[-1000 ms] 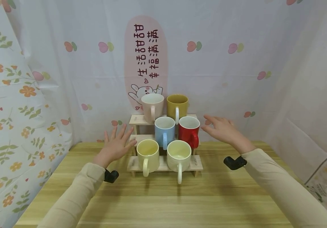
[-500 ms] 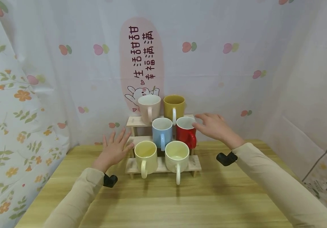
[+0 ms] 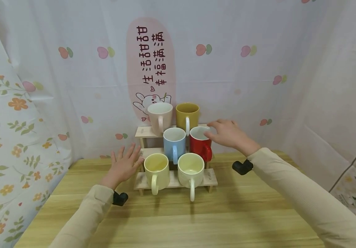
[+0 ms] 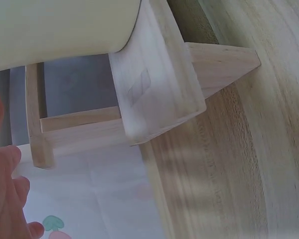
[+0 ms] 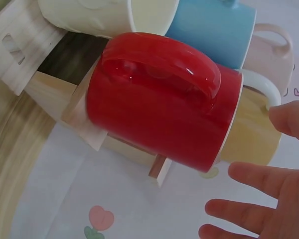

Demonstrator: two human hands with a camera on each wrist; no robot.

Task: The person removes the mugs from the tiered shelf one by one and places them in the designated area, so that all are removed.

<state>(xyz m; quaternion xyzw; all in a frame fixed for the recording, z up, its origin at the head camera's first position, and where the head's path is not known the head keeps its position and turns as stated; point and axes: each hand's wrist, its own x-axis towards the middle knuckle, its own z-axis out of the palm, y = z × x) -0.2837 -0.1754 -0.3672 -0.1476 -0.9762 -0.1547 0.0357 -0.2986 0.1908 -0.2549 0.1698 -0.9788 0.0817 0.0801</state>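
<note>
A three-tier wooden rack (image 3: 209, 177) holds several mugs. My right hand (image 3: 230, 135) hovers beside the rim of the red mug (image 3: 199, 146), thumb and fingers spread; it grips nothing. In the right wrist view, its thumb (image 5: 289, 117) appears close to the white handle of the mustard mug (image 5: 249, 134), though contact cannot be told. Left of the rack, my left hand (image 3: 123, 168) is held with fingers spread, near the yellow mug (image 3: 163, 174) on the bottom tier. Beside that one is a pale cream-yellow mug (image 3: 186, 175). A light blue mug (image 3: 174, 141) shares the middle tier with the red one.
On the top tier, a pale pink mug (image 3: 156, 120) stands left of the mustard one. The rack rests on a wood-grain table (image 3: 178, 227). A patterned white curtain (image 3: 227, 69) hangs close behind it, with more cloth at both sides.
My right hand has moved left, from outside the rack to the red mug's rim. The left hand stays about where it was beside the rack. The head view has shifted slightly.
</note>
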